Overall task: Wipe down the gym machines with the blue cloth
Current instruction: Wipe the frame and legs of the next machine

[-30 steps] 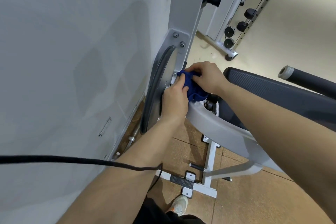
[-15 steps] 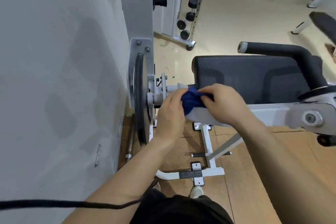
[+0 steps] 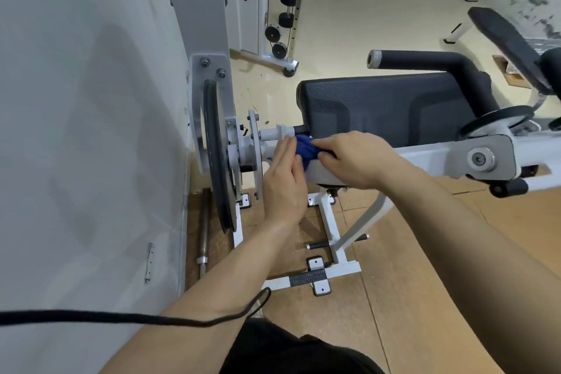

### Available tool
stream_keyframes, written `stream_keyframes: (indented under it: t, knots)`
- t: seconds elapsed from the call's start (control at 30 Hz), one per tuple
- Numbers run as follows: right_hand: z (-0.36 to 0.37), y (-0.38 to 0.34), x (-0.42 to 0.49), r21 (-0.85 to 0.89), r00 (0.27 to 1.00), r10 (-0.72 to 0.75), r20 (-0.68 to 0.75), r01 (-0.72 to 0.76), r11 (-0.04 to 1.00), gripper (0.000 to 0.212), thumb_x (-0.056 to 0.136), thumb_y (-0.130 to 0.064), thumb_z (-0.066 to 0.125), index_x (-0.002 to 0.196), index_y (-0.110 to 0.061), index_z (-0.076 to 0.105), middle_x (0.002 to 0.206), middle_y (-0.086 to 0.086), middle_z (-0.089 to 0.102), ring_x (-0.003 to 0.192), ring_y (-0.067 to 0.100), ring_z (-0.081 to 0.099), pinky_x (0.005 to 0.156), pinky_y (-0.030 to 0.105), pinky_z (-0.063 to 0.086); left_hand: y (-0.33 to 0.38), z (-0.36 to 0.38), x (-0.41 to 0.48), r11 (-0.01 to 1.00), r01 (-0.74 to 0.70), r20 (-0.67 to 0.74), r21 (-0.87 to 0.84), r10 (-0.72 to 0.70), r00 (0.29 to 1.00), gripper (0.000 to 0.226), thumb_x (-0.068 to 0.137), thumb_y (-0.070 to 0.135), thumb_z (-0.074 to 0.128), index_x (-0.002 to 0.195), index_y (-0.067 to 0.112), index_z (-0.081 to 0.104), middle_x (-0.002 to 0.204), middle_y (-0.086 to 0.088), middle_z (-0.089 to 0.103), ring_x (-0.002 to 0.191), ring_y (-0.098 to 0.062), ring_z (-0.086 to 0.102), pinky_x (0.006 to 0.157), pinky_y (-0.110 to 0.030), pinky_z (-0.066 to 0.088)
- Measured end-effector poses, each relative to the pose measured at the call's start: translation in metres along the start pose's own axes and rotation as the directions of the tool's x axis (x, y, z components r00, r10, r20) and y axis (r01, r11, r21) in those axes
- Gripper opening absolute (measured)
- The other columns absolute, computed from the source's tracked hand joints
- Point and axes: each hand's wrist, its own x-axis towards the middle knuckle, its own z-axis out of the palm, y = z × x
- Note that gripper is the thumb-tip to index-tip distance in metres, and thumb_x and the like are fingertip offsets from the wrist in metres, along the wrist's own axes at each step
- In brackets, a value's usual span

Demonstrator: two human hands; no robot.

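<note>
The blue cloth (image 3: 306, 149) is bunched on the white arm (image 3: 425, 158) of the gym machine, just right of its pivot shaft (image 3: 274, 134). My right hand (image 3: 355, 158) grips the cloth from the right and presses it on the arm. My left hand (image 3: 283, 185) lies against the cloth's left side, fingers straight and together, touching it. Most of the cloth is hidden between the hands. Behind them is the machine's black seat pad (image 3: 388, 106).
A large black pulley wheel (image 3: 217, 158) in a grey bracket stands left of the hands, next to a white panel (image 3: 76, 130). The machine's white base frame (image 3: 321, 276) sits on the brown floor below. A black cord (image 3: 121, 317) crosses my left forearm. Other machines stand behind.
The view has swung right, so the seat pad and arm show more fully. Both hands stayed on the cloth and slid a little along the arm near the shaft.
</note>
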Motion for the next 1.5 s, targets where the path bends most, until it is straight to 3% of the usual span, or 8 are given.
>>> stream_keyframes:
  t: [0.2,0.4,0.67,0.83,0.97,1.13,1.27,1.5]
  knots:
    - [0.011,0.011,-0.043,0.003,0.951,-0.066,-0.302,0.070,0.998,0.035,0.103,-0.042,0.041,0.129,-0.031,0.061,0.105,-0.008,0.068,0.089,0.019,0.065,0.064,0.035,0.053,0.001,0.015,-0.025,0.988,-0.151,-0.081,0.011,0.152,0.985,0.046,0.105,0.019,0.044,0.151,0.015,0.040,0.156,0.000,0.042,0.145,-0.010,0.035,0.117,-0.020,0.028]
    - [0.038,-0.032,0.012,-0.193,0.992,-0.060,-0.112,0.038,0.981,0.045,0.107,-0.040,0.030,0.149,-0.026,0.035,0.128,0.005,0.056,0.112,0.030,0.057,0.074,0.036,0.031,-0.019,0.018,0.002,0.985,0.142,-0.233,-0.099,-0.161,0.959,0.036,0.106,0.014,0.038,0.137,0.020,0.055,0.116,-0.004,0.068,0.105,-0.023,0.064,0.084,-0.025,0.051]
    - [0.051,0.048,-0.080,0.078,0.767,0.013,-0.642,0.048,0.996,0.032,0.103,-0.034,0.047,0.123,-0.020,0.069,0.118,0.000,0.069,0.105,0.023,0.064,0.079,0.033,0.053,0.041,0.050,-0.050,0.964,-0.234,-0.107,0.125,0.248,0.963,0.047,0.102,0.013,0.053,0.148,0.018,0.044,0.156,0.001,0.040,0.148,-0.013,0.029,0.121,-0.027,0.024]
    - [0.100,0.081,-0.119,0.384,0.752,0.327,-0.572,-0.107,0.917,0.051,0.104,-0.021,0.050,0.153,-0.018,0.040,0.162,0.005,0.033,0.151,0.020,0.027,0.118,0.033,0.029,0.053,0.078,-0.053,0.668,-0.641,0.180,0.379,0.626,0.759,0.053,0.092,0.004,0.068,0.142,0.010,0.053,0.151,-0.008,0.048,0.144,-0.025,0.039,0.114,-0.042,0.042]
    - [0.116,0.041,-0.108,0.427,0.772,0.318,-0.551,-0.067,0.902,0.058,0.102,-0.020,0.046,0.157,-0.014,0.028,0.166,0.011,0.019,0.154,0.030,0.013,0.120,0.041,0.025,0.033,0.056,-0.044,0.698,-0.611,0.100,0.374,0.625,0.775,0.053,0.090,0.000,0.068,0.141,0.009,0.055,0.149,-0.009,0.050,0.139,-0.022,0.046,0.113,-0.036,0.042]
    - [0.113,0.056,-0.116,0.341,0.810,0.171,-0.562,0.038,0.939,0.057,0.102,-0.020,0.051,0.155,-0.014,0.034,0.164,0.009,0.027,0.152,0.028,0.023,0.114,0.043,0.040,0.035,0.048,-0.046,0.706,-0.575,0.059,0.414,0.609,0.791,0.051,0.088,-0.001,0.071,0.137,0.007,0.059,0.145,-0.010,0.054,0.133,-0.023,0.053,0.110,-0.035,0.042]
    - [0.107,0.079,-0.139,0.521,0.811,0.347,-0.471,-0.061,0.851,0.053,0.104,-0.018,0.047,0.156,-0.015,0.033,0.165,0.004,0.026,0.153,0.020,0.019,0.119,0.037,0.030,0.064,0.075,-0.052,0.613,-0.677,0.204,0.407,0.661,0.722,0.050,0.081,-0.004,0.076,0.129,0.006,0.065,0.136,-0.010,0.062,0.128,-0.027,0.058,0.106,-0.038,0.043]
    - [0.084,0.061,-0.158,0.729,0.780,0.491,-0.388,-0.067,0.682,0.027,0.093,-0.010,0.061,0.120,-0.013,0.067,0.115,0.005,0.070,0.104,0.023,0.064,0.092,0.040,0.052,0.092,0.060,-0.079,0.810,-0.478,0.214,0.340,0.428,0.878,0.029,0.084,0.000,0.066,0.110,0.013,0.067,0.109,-0.001,0.065,0.100,-0.019,0.059,0.086,-0.018,0.036]
